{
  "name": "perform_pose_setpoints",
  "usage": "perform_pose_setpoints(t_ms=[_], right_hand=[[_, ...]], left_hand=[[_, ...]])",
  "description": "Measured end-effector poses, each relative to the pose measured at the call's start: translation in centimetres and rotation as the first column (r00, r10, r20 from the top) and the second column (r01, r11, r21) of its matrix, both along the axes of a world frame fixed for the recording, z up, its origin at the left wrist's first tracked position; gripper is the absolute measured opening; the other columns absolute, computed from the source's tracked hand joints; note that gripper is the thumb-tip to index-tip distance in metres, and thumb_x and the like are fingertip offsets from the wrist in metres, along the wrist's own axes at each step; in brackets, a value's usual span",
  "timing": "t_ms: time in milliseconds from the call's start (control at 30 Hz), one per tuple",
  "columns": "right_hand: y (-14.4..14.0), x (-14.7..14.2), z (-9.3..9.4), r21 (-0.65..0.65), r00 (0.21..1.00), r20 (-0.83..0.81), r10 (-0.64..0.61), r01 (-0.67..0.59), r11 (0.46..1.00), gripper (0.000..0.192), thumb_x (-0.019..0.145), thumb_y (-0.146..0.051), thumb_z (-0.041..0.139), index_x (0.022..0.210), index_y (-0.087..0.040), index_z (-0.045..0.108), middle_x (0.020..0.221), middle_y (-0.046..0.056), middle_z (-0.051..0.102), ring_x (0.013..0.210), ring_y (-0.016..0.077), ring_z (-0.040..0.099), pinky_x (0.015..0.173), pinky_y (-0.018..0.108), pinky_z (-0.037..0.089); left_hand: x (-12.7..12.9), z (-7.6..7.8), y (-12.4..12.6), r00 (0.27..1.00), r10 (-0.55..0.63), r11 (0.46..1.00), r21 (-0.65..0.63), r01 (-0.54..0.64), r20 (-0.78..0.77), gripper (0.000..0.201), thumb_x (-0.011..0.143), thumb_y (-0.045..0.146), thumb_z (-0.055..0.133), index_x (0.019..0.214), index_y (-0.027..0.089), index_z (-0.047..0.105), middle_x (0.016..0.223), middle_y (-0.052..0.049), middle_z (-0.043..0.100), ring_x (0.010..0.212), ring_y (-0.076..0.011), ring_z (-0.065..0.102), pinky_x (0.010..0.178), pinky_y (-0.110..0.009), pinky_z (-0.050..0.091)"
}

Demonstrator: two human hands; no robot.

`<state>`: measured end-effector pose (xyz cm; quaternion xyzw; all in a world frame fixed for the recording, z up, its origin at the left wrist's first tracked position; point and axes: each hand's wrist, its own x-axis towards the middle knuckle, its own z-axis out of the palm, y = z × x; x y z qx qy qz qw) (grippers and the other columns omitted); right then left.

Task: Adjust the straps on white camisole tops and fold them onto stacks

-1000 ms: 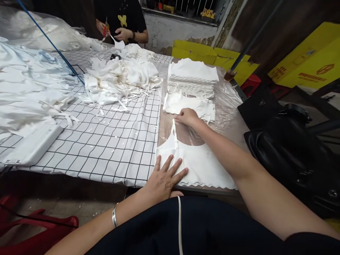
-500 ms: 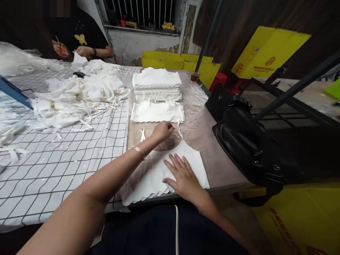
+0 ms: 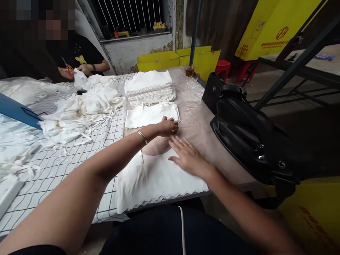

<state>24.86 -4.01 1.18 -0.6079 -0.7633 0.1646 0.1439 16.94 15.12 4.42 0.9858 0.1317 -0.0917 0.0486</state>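
A white strappy top [image 3: 156,180] lies flat at the near edge of the table, scalloped hem toward me. My left hand [image 3: 167,127], bracelet on the wrist, reaches across to the top's right shoulder with fingers closed, apparently pinching the strap, which the hand hides. Just below it, my right hand [image 3: 187,156] rests flat on the top with fingers spread. Beyond the hands lies a folded white top [image 3: 151,115], and behind that a neat stack of folded tops [image 3: 150,85].
A heap of loose white tops [image 3: 79,106] lies on the checked cloth [image 3: 66,163] at left. A black bag [image 3: 247,134] sits at the table's right edge, a glass [image 3: 189,71] at the far corner. A co-worker's hands [image 3: 79,68] hold scissors across the table.
My left hand moved from pressing the top's left side to reach across to the right strap. My right hand left the strap and now lies flat on the top. The view swung right.
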Motion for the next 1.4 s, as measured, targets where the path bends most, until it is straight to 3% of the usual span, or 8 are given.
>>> perform_pose_setpoints(t_ms=[200, 400, 567, 700, 867, 967, 1133, 1400], right_hand=[[2.4, 2.8, -1.8, -0.104, 0.994, 0.080, 0.069, -0.060, 0.993, 0.070, 0.097, -0.055, 0.038, 0.154, -0.016, 0.026, 0.159, 0.008, 0.019, 0.148, 0.0243, 0.010, 0.122, 0.047, 0.006], [2.0, 2.7, -2.2, -0.124, 0.994, 0.088, 0.064, -0.053, 0.991, 0.072, 0.096, -0.057, 0.035, 0.155, -0.017, 0.022, 0.160, 0.006, 0.014, 0.149, 0.0230, 0.007, 0.122, 0.047, 0.003], [2.2, 2.2, -1.1, -0.112, 0.999, 0.036, -0.001, 0.005, 0.994, 0.071, 0.093, -0.056, 0.044, 0.150, -0.016, 0.036, 0.157, 0.008, 0.026, 0.149, 0.0274, 0.009, 0.121, 0.050, -0.001], [0.8, 1.0, 1.1, -0.069, 0.861, -0.489, -0.138, 0.119, 0.990, 0.073, 0.089, -0.073, 0.035, 0.128, -0.018, 0.062, 0.138, 0.013, 0.055, 0.143, 0.0343, 0.027, 0.116, 0.054, 0.019], [-2.5, 0.3, 3.5, -0.475, 0.064, -0.879, -0.472, -0.180, 0.861, 0.063, 0.087, -0.073, 0.043, 0.095, -0.017, 0.070, 0.088, 0.009, 0.071, 0.087, 0.0225, 0.067, 0.082, 0.038, 0.053], [-3.8, 0.4, 4.2, -0.533, -0.104, -0.824, -0.557, -0.192, 0.824, 0.025, 0.075, -0.038, 0.078, 0.088, -0.018, 0.068, 0.076, 0.001, 0.068, 0.070, 0.0139, 0.064, 0.070, 0.027, 0.053], [-4.1, 0.6, 5.5, -0.545, 0.002, -0.837, -0.547, -0.090, 0.834, 0.032, 0.066, -0.036, 0.086, 0.081, -0.015, 0.068, 0.065, 0.001, 0.065, 0.062, 0.0128, 0.061, 0.062, 0.025, 0.048], [-4.9, 1.5, 6.3, -0.532, 0.371, -0.782, -0.501, 0.023, 0.847, 0.034, 0.067, -0.042, 0.083, 0.079, -0.014, 0.069, 0.068, 0.003, 0.068, 0.066, 0.0127, 0.060, 0.068, 0.027, 0.045]], left_hand=[[0.2, 3.5, 3.2, 0.958, 0.151, 0.984, -0.055, -0.170, -0.245, 0.011, 0.073, 0.020, 0.061, 0.077, 0.023, 0.071, 0.067, 0.004, 0.067, 0.077, -0.0167, 0.055, 0.105, -0.051, 0.020], [-3.1, 11.5, 7.5, 0.856, 0.448, 0.892, 0.062, -0.448, -0.258, 0.012, 0.068, 0.035, 0.073, 0.071, 0.023, 0.075, 0.060, 0.002, 0.065, 0.079, -0.0214, 0.061, 0.101, -0.045, 0.027], [-6.1, 16.1, 2.5, 0.860, 0.507, 0.823, 0.330, -0.462, -0.060, 0.023, 0.076, 0.039, 0.072, 0.071, 0.016, 0.074, 0.056, -0.001, 0.061, 0.081, -0.0211, 0.058, 0.101, -0.054, 0.022], [-6.5, 13.6, -7.8, 0.925, 0.350, 0.835, 0.398, -0.381, 0.151, 0.022, 0.078, 0.028, 0.067, 0.058, 0.018, 0.067, 0.051, -0.001, 0.055, 0.070, -0.0215, 0.059, 0.099, -0.054, 0.025], [-7.2, 9.9, -16.5, 0.970, 0.139, 0.983, 0.090, -0.159, 0.200, 0.020, 0.079, 0.019, 0.063, 0.059, 0.018, 0.067, 0.059, -0.003, 0.064, 0.074, -0.0208, 0.061, 0.097, -0.050, 0.030], [-8.0, 10.1, -15.4, 0.974, 0.081, 0.973, -0.229, -0.031, 0.213, 0.017, 0.084, 0.033, 0.063, 0.079, 0.021, 0.073, 0.075, -0.003, 0.071, 0.076, -0.0190, 0.063, 0.094, -0.044, 0.035], [-6.9, 7.5, -11.4, 0.930, 0.107, 0.964, -0.265, -0.011, 0.351, 0.045, 0.084, 0.030, 0.062, 0.129, 0.026, 0.059, 0.136, -0.010, 0.056, 0.123, -0.0292, 0.048, 0.103, -0.050, 0.029], [-2.6, 3.0, -8.2, 0.880, 0.284, 0.934, -0.318, -0.164, 0.380, 0.027, 0.093, 0.029, 0.048, 0.102, 0.029, 0.073, 0.133, -0.003, 0.060, 0.126, -0.0267, 0.044, 0.105, -0.054, 0.017]])
